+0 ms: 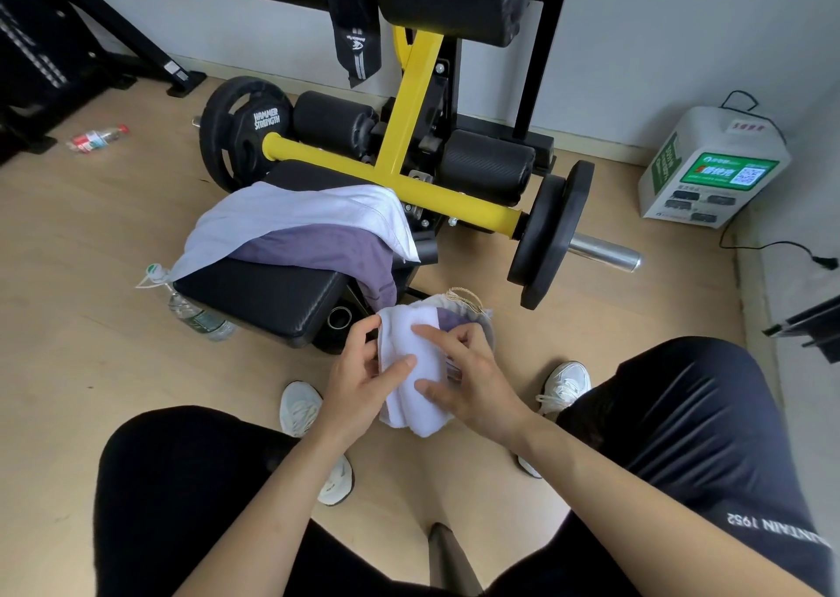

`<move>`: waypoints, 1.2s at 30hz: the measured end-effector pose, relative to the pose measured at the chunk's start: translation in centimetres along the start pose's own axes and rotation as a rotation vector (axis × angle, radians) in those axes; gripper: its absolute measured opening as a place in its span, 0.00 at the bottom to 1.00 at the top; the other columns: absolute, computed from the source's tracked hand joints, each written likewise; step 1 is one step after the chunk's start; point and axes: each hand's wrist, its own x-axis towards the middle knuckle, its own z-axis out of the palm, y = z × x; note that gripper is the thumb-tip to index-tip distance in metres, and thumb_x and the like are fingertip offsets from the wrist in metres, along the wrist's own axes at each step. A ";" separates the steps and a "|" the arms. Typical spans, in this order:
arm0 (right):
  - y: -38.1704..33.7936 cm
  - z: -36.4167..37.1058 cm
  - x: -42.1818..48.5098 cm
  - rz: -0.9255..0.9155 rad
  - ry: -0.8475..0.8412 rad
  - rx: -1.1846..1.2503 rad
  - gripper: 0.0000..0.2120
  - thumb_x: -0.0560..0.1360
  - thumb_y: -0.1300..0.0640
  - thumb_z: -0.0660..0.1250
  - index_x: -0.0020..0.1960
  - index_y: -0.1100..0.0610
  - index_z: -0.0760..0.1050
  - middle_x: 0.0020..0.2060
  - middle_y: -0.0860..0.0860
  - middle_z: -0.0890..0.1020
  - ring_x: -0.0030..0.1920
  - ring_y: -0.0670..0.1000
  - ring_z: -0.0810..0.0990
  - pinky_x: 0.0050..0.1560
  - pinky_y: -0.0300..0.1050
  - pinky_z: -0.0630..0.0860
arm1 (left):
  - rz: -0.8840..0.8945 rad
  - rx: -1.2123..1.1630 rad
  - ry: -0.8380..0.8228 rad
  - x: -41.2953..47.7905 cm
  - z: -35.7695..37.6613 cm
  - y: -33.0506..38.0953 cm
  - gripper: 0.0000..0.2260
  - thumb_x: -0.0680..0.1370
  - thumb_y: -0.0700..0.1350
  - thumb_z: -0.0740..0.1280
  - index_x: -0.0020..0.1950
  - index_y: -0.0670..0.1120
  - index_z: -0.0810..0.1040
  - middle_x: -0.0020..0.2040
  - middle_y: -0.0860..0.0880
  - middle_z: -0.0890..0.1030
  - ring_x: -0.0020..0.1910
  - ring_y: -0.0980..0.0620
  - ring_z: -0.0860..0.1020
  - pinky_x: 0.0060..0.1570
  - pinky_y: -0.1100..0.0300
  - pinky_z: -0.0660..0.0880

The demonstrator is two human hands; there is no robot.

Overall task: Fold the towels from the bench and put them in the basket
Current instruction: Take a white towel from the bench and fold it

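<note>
While the left hand [363, 385] and the right hand [477, 382] hold a folded white towel [420, 369] between them, the bundle hangs in front of the person's knees, its far end over the rim of the basket [470, 298]. The left fingers [363, 330] curl round the towel's left edge with the thumb pressed on top. The right fingers [434, 333] pinch its right side, thumb and forefinger lying across the upper face (the others are curled at the far edge). Inside the basket lies a folded purple towel [454, 321], partly covered by the white one. Beyond, on the black padded table [263, 296], a loose pale towel [295, 214] is draped over a loose purple towel [327, 246], both hanging off its right side. A water bottle [200, 317] sits on the floor [91, 369] just beside the table's left edge.
</note>
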 end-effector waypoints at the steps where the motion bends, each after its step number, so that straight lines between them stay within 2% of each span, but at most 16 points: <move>1: -0.1 0.1 0.0 0.008 -0.003 0.007 0.30 0.74 0.45 0.72 0.70 0.28 0.62 0.58 0.46 0.65 0.62 0.47 0.68 0.64 0.44 0.74 | -0.006 -0.013 -0.005 0.0 0.1 -0.1 0.32 0.70 0.54 0.76 0.72 0.54 0.70 0.58 0.49 0.86 0.58 0.48 0.84 0.57 0.42 0.81; 3: -0.5 0.2 -0.2 0.034 -0.043 0.085 0.30 0.75 0.48 0.72 0.70 0.29 0.62 0.66 0.48 0.65 0.68 0.44 0.66 0.67 0.49 0.74 | -0.021 -0.031 -0.002 0.1 0.3 -0.3 0.33 0.70 0.52 0.77 0.72 0.53 0.69 0.60 0.48 0.85 0.59 0.47 0.84 0.58 0.42 0.81; 5: -1.1 0.0 -0.3 0.069 -0.060 0.222 0.32 0.77 0.52 0.72 0.73 0.33 0.62 0.70 0.46 0.67 0.71 0.42 0.66 0.69 0.48 0.73 | -0.040 -0.108 0.008 0.5 0.4 -0.5 0.30 0.73 0.47 0.77 0.72 0.51 0.69 0.61 0.47 0.85 0.60 0.46 0.84 0.57 0.45 0.82; 7: -1.3 -0.5 -0.4 0.151 -0.069 0.413 0.38 0.77 0.55 0.73 0.77 0.36 0.56 0.70 0.41 0.69 0.68 0.43 0.73 0.64 0.44 0.76 | -0.061 -0.210 0.032 0.7 0.5 -0.4 0.26 0.77 0.39 0.74 0.71 0.50 0.69 0.61 0.47 0.85 0.60 0.47 0.84 0.56 0.49 0.82; 9: -1.3 -1.0 -0.5 0.227 -0.116 0.538 0.43 0.76 0.58 0.74 0.79 0.37 0.51 0.69 0.41 0.73 0.65 0.43 0.77 0.58 0.40 0.78 | -0.103 -0.262 0.051 0.6 0.7 -0.4 0.25 0.79 0.36 0.72 0.72 0.50 0.68 0.62 0.48 0.84 0.60 0.47 0.83 0.56 0.46 0.82; 12: -0.5 -1.1 -0.7 0.222 -0.205 0.505 0.40 0.76 0.61 0.73 0.78 0.41 0.57 0.70 0.43 0.74 0.69 0.45 0.75 0.60 0.42 0.78 | -0.218 -0.267 0.072 0.7 1.0 -1.3 0.30 0.75 0.39 0.76 0.72 0.50 0.66 0.62 0.47 0.84 0.59 0.46 0.84 0.55 0.40 0.82; 15: 0.7 -1.2 -0.6 0.294 -0.270 0.481 0.37 0.74 0.63 0.74 0.76 0.42 0.63 0.68 0.43 0.76 0.68 0.46 0.75 0.62 0.47 0.78 | -0.339 -0.307 0.065 1.6 0.1 -2.4 0.35 0.68 0.47 0.81 0.72 0.48 0.71 0.65 0.42 0.82 0.60 0.43 0.84 0.58 0.37 0.81; 18: 1.8 -1.6 -0.3 0.335 -0.345 0.400 0.37 0.73 0.60 0.76 0.73 0.36 0.65 0.66 0.40 0.76 0.67 0.43 0.75 0.63 0.45 0.78 | -0.447 -0.339 -0.063 2.4 -0.7 -3.0 0.25 0.73 0.50 0.76 0.68 0.46 0.78 0.63 0.44 0.84 0.63 0.44 0.82 0.66 0.41 0.77; 20: 2.9 -1.8 -0.1 0.363 -0.412 0.305 0.37 0.73 0.57 0.76 0.74 0.36 0.63 0.68 0.39 0.73 0.68 0.41 0.72 0.65 0.42 0.75 | -0.539 -0.324 -0.131 2.5 -0.8 -3.7 0.19 0.78 0.48 0.73 0.67 0.45 0.80 0.62 0.44 0.85 0.62 0.45 0.83 0.67 0.45 0.76; 22: 4.1 -2.0 0.2 0.358 -0.495 0.173 0.38 0.72 0.56 0.77 0.75 0.40 0.62 0.69 0.38 0.71 0.68 0.38 0.70 0.66 0.35 0.72 | -0.623 -0.280 -0.184 2.8 -0.7 -4.9 0.16 0.79 0.47 0.71 0.66 0.43 0.80 0.61 0.43 0.85 0.62 0.44 0.83 0.69 0.46 0.75; 26: 6.9 -1.8 2.0 0.331 -0.618 -0.014 0.43 0.70 0.57 0.77 0.76 0.40 0.57 0.68 0.38 0.68 0.67 0.41 0.68 0.59 0.24 0.67 | -0.703 -0.209 -0.197 4.2 0.1 -7.3 0.16 0.79 0.46 0.72 0.65 0.41 0.81 0.59 0.43 0.86 0.61 0.44 0.83 0.66 0.48 0.78; 27: 7.6 -1.6 2.7 0.324 -0.653 -0.037 0.46 0.70 0.56 0.77 0.77 0.39 0.53 0.70 0.36 0.66 0.69 0.40 0.66 0.62 0.25 0.65 | -0.708 -0.196 -0.196 4.9 0.4 -7.9 0.15 0.79 0.45 0.72 0.64 0.42 0.81 0.59 0.43 0.86 0.60 0.44 0.84 0.63 0.50 0.79; 30: 9.7 -0.8 5.2 0.297 -0.797 -0.120 0.53 0.69 0.54 0.77 0.78 0.32 0.45 0.77 0.36 0.60 0.76 0.43 0.60 0.73 0.44 0.64 | -0.720 -0.177 -0.199 7.2 1.2 -9.9 0.15 0.79 0.43 0.72 0.65 0.42 0.80 0.60 0.43 0.85 0.60 0.44 0.84 0.56 0.52 0.82; 34: 13.6 0.5 8.5 0.294 -0.842 -0.226 0.53 0.69 0.59 0.76 0.79 0.35 0.45 0.75 0.44 0.66 0.74 0.49 0.66 0.71 0.53 0.69 | -0.745 -0.187 -0.087 9.7 2.5 -12.6 0.16 0.79 0.42 0.73 0.66 0.41 0.78 0.62 0.40 0.84 0.54 0.45 0.85 0.41 0.58 0.84; 36: 15.6 1.4 10.2 0.293 -0.863 -0.250 0.53 0.69 0.60 0.75 0.79 0.36 0.45 0.75 0.48 0.67 0.72 0.53 0.68 0.70 0.55 0.71 | -0.757 -0.201 -0.071 10.9 2.6 -14.1 0.17 0.79 0.43 0.72 0.66 0.40 0.77 0.60 0.36 0.83 0.48 0.44 0.85 0.40 0.55 0.84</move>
